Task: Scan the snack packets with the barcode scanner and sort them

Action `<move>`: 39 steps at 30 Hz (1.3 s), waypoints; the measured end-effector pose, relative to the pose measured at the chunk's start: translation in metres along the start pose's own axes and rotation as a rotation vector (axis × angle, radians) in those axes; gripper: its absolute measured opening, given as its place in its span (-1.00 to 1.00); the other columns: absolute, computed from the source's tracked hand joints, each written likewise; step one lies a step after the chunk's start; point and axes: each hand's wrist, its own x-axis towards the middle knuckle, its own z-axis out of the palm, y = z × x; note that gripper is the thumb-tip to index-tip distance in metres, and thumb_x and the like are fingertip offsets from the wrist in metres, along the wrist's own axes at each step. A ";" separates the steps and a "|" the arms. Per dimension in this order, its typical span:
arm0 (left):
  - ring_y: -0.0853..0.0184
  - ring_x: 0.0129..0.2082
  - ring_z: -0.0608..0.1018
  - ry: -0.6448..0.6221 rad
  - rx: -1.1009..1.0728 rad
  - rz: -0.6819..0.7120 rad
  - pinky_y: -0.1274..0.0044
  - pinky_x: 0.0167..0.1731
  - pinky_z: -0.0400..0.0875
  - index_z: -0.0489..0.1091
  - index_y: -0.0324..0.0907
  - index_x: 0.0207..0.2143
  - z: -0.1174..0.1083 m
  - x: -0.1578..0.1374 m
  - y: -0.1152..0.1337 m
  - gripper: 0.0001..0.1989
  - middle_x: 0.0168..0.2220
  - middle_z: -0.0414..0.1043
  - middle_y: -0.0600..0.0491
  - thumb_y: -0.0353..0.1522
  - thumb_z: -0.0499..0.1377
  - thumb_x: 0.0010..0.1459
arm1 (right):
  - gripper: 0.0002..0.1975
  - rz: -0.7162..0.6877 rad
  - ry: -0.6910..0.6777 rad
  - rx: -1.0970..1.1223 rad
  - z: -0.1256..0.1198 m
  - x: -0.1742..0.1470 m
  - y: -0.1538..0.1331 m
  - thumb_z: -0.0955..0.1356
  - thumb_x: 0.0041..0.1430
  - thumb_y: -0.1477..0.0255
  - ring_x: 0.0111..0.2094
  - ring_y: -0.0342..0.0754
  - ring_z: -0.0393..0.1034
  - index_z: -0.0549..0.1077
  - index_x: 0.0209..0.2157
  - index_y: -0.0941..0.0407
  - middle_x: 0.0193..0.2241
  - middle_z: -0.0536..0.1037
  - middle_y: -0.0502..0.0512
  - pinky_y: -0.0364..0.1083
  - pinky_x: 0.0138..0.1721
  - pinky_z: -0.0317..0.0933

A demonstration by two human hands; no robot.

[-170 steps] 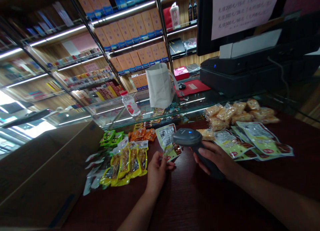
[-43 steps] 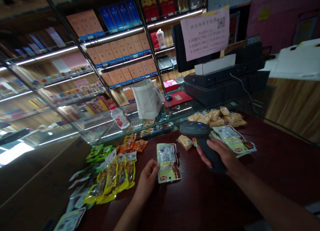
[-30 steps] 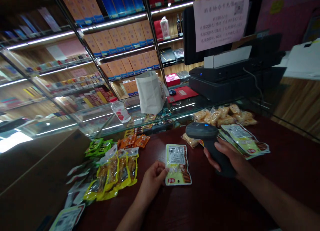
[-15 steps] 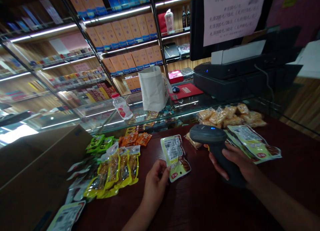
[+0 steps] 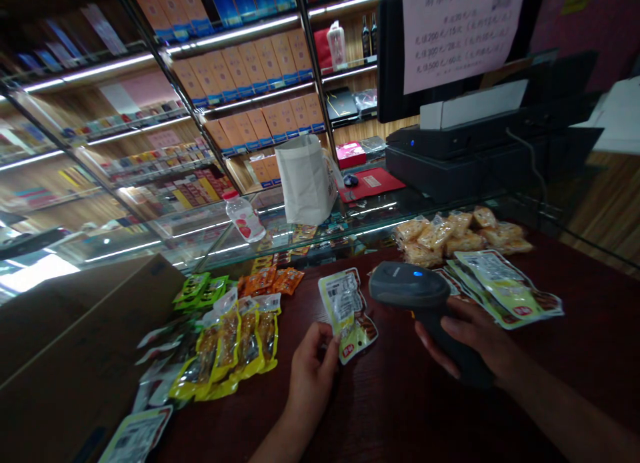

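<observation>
Between thumb and fingers, my left hand [image 5: 316, 359] pinches the lower left edge of a green-and-white snack packet [image 5: 349, 311], whose printed barcode side faces up. My right hand [image 5: 473, 339] is wrapped round the handle of a dark barcode scanner [image 5: 411, 286]. A blue light glows on the scanner's top, and its head points left, just right of the packet. Beyond the right hand lie similar green-and-white packets [image 5: 507, 286], stacked on the dark red tabletop [image 5: 380, 409]. Clear-wrapped pastries [image 5: 450, 233] are heaped behind the scanner.
Yellow-edged snack packets [image 5: 235, 343], orange sachets [image 5: 273, 279] and green sachets [image 5: 200, 289] lie left, beside a cardboard box [image 5: 90, 343]. A bottle [image 5: 245, 216] and a white bag [image 5: 306, 179] stand on the glass counter. A monitor [image 5: 393, 63] rises at the back right.
The scanner in my right hand has moved slightly left and down, nearer the packet. My left hand keeps its pinch, and the packet has tilted slightly.
</observation>
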 end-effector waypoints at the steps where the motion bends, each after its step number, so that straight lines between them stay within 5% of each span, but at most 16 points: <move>1: 0.48 -0.65 0.36 0.005 0.004 0.004 0.65 -0.63 0.25 0.29 -0.13 -0.39 0.000 0.000 0.000 -0.80 -0.53 0.36 0.18 -0.20 0.13 0.20 | -0.60 -0.002 -0.005 0.001 0.000 0.000 0.000 0.46 0.12 0.10 -0.70 -0.23 0.31 0.51 -0.32 0.20 -0.47 0.55 0.11 -0.24 -0.70 0.09; 24: 0.46 -0.65 0.41 0.037 -0.002 -0.010 0.65 -0.62 0.28 0.31 -0.13 -0.40 0.000 0.000 0.001 -0.79 -0.54 0.39 0.17 -0.19 0.15 0.18 | -0.60 0.017 -0.048 0.008 -0.001 0.000 0.000 0.47 0.09 0.10 -0.72 -0.23 0.28 0.52 -0.34 0.20 -0.52 0.53 0.07 -0.24 -0.73 0.04; 32: 0.46 -0.60 0.40 0.056 -0.020 0.011 0.64 -0.60 0.28 0.29 -0.14 -0.36 -0.003 -0.001 -0.001 -0.79 -0.48 0.37 0.16 -0.18 0.12 0.22 | -0.60 0.048 0.030 0.005 -0.003 -0.001 -0.003 0.48 0.09 0.12 -0.71 -0.20 0.31 0.53 -0.27 0.19 -0.48 0.55 0.09 -0.23 -0.72 0.11; 39: 0.41 -0.48 0.43 0.224 -0.161 0.005 0.61 -0.49 0.33 0.28 -0.14 -0.34 -0.019 -0.011 0.006 -0.75 -0.44 0.35 0.13 -0.16 0.16 0.19 | -0.64 0.059 0.117 -0.007 -0.005 -0.006 -0.004 0.48 0.08 0.14 -0.69 -0.15 0.31 0.53 -0.20 0.10 -0.45 0.55 0.09 -0.19 -0.73 0.09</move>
